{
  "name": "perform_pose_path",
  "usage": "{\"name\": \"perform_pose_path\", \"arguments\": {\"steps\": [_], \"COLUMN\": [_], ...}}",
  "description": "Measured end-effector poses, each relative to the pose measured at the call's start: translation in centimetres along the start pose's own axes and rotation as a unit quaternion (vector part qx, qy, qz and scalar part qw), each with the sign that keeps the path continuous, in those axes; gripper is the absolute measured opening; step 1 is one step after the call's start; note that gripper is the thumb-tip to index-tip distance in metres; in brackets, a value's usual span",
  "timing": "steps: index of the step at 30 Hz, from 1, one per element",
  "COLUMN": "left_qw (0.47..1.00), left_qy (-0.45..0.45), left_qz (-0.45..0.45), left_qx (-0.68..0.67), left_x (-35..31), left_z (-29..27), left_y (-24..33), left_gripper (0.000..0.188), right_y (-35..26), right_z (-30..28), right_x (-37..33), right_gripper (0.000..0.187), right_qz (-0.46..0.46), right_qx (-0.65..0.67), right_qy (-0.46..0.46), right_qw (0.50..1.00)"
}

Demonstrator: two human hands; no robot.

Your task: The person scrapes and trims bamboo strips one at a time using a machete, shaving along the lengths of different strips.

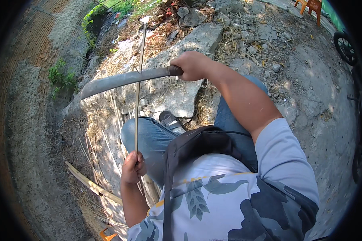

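My right hand [191,65] is closed round the dark handle of a machete [124,80], whose long grey blade reaches out to the left. A thin bamboo strip [137,108] stands lengthwise in front of me, its near end gripped in my left hand [133,168]. Partway along the strip, the blade crosses it, and a small sliver sticks up at the crossing. Whether the edge has bitten into the strip cannot be made out. Below the strip are my bent knees in blue jeans [142,138].
A split bamboo piece [93,185] and several thin strips [116,108] lie on the ground at left. A concrete slab [185,44] lies ahead amid rubble and dry grass. Along the left runs a rough wall [26,100]. Far right are a wheel [345,49] and an orange chair [313,8].
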State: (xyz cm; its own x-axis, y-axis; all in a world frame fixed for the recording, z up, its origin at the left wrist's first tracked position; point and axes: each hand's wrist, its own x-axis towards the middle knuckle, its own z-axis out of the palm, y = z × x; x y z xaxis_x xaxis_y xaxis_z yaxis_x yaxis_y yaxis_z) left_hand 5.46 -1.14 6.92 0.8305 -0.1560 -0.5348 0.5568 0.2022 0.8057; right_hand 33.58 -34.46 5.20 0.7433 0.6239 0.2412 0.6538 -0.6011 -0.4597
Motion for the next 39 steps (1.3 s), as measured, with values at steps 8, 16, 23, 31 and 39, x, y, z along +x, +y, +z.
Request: {"name": "perform_pose_path", "arguments": {"steps": [8, 16, 23, 31, 39], "left_qw": [0.999, 1.0, 1.0, 1.0, 0.999], "left_qy": [0.041, -0.013, 0.012, 0.005, 0.022], "left_qz": [-0.023, -0.006, -0.015, 0.0, -0.013], "left_qx": [-0.001, -0.005, 0.019, -0.005, 0.022], "left_x": [0.4, -1.1, -1.6, -0.5, -3.8], "left_z": [0.5, -0.8, -1.3, -0.9, -1.7], "left_y": [-0.4, -0.4, -0.8, -0.8, -0.7], "left_gripper": [0.034, 0.034, 0.033, 0.032, 0.033], "right_y": [-1.7, -2.1, 0.2, -3.3, 1.0], "right_z": [0.8, 0.4, -0.5, 1.1, -0.8], "right_x": [-1.0, -0.9, -1.0, -0.8, -0.7], "right_gripper": [0.015, 0.015, 0.013, 0.016, 0.017], "right_qz": [-0.018, -0.106, 0.002, -0.116, 0.01], "right_qx": [-0.041, -0.021, -0.032, -0.062, -0.026], "right_qy": [-0.013, 0.045, 0.045, -0.01, 0.072], "right_qw": [0.999, 0.993, 0.998, 0.991, 0.997]}}
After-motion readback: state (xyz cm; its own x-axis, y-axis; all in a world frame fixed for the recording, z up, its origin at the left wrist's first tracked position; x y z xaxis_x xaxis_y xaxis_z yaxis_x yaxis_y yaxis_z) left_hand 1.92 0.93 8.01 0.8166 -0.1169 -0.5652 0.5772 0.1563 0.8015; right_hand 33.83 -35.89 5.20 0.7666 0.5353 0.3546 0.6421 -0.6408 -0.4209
